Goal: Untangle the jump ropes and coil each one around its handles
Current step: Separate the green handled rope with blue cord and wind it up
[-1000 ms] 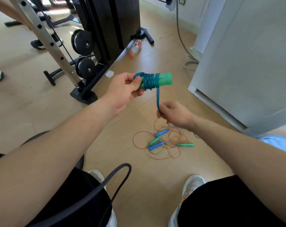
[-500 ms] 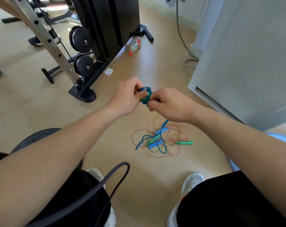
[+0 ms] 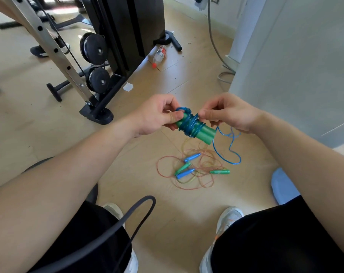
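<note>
The left hand (image 3: 157, 117) grips the narrow end of the green handles (image 3: 205, 133), thumb on top; the right hand (image 3: 231, 113) pinches the blue rope (image 3: 190, 123) between thumb and forefinger just above the handles, where the turns sit bunched in a crossed, uneven band round their middle; that band looks the weak point, since overlapping turns on smooth plastic could slide toward the handles' free end and drop off if the pinch slackens; the rope looks springy, so a slipped grip would likely let several turns unwind at once; below and to the right of the handles the loose tail (image 3: 234, 163) hangs in open loops, and whether it touches the floor cannot be told; directly below the handles lies the tangle of thin red and yellow ropes (image 3: 167, 175) with small blue and green grips; a tail dragged through it could snag; beyond the handles lie a plastic bottle (image 3: 159, 55) and a cable machine (image 3: 125, 36), well apart and no hazard.
</note>
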{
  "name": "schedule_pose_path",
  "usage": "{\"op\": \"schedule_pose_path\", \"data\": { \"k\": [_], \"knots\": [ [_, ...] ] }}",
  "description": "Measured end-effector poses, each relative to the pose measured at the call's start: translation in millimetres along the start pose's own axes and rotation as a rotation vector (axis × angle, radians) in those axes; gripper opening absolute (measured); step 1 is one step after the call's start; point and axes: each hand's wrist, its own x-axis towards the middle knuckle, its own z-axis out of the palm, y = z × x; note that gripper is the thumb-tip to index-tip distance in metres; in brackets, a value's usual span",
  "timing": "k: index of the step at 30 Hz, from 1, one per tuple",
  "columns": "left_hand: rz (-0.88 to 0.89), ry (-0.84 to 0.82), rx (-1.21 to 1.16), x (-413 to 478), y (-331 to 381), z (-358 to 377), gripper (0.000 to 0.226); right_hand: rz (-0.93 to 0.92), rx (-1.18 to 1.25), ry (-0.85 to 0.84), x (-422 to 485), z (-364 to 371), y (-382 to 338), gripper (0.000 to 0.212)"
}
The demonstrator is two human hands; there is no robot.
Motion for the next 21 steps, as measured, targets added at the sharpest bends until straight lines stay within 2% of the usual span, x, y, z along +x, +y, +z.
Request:
{"op": "schedule_pose_path", "data": {
  "k": [3,7,12,14,17,21],
  "knots": [
    [0.012,0.003,0.005,-1.4,1.9,0.3,0.013,-0.004,-0.003,0.052,2.1,-5.0,7.4,0.031],
    [0.014,0.060,-0.050,-1.7,3.1,-0.1,0.014,0.015,0.054,0.085,5.4,0.5,17.6,0.018],
    [-0.030,0.198,-0.281,0.7,-1.7,-1.6,0.016,0.112,0.185,0.095,10.7,24.6,26.4,0.031],
    [-0.032,0.294,-0.317,3.1,-3.7,-3.7,0.014,0.138,0.152,0.056,9.7,35.3,26.1,0.031],
    [-0.065,0.444,-0.177,7.1,-9.4,-6.8,0.008,0.178,0.005,0.029,8.8,55.0,22.1,0.035],
    [-0.071,0.580,0.175,8.9,-14.5,-8.8,0.006,0.115,-0.318,0.051,4.8,69.8,0.2,0.027]
  ]
}}
